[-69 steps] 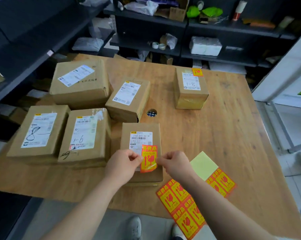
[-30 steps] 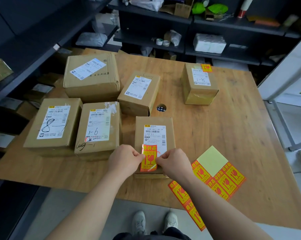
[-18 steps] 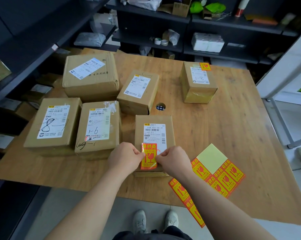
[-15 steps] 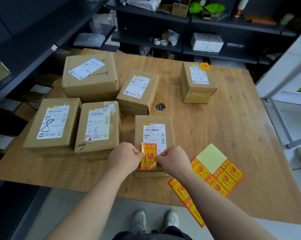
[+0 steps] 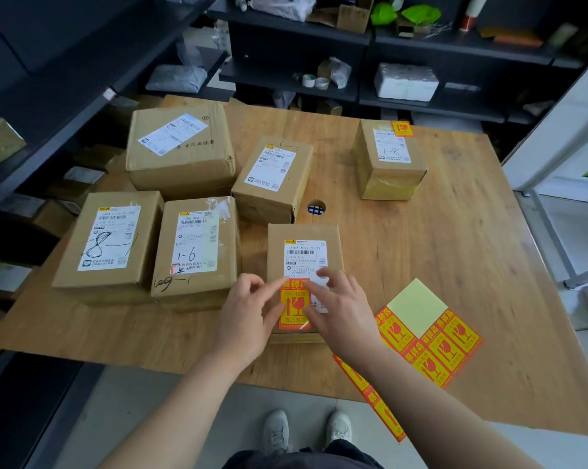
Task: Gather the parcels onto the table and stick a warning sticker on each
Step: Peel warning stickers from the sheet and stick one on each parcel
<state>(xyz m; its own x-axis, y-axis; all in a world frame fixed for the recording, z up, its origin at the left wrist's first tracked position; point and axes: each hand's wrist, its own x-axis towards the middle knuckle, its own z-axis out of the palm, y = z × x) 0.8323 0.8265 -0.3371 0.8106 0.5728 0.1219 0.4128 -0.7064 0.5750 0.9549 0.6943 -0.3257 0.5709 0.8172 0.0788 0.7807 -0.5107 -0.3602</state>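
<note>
**Sticker down on near parcel, pinch released**

Change: a sec ago both hands pinched the warning sticker by its L/R edges, just over the box. That pinch is gone now.

Left hand, lower centre of frame: index finger out straight, tip at the sticker's upper-left corner. Other fingers loosely curled, gripping nothing.

Right hand, just right of it: fingers apart and straight, laid over the sticker's right edge, holding nothing.

Both forearms come in from the bottom of frame, palms down, angled inward to meet over the box.

Warning sticker lies flat on top of the near parcel, on the end nearest the person, overlapping the bottom of the shipping label. Judged step: smoothing it down, prob. nearly done for this box.

Outward:
- Sticker sheet lies lower right, just beside the near parcel, w/ one pale bare backing square at its top corner.
- Upper-right parcel already has a small sticker on its far corner.
- Four left parcels fill the left half of frame. Only white labels show on them, no sticker visible.

Judged progress: 2 of 6 stickered or close, 4 to go.

All six sit on the wooden table, so gathering looks done. The shelves across the top of frame hold more packages; can't tell if those count.
</note>
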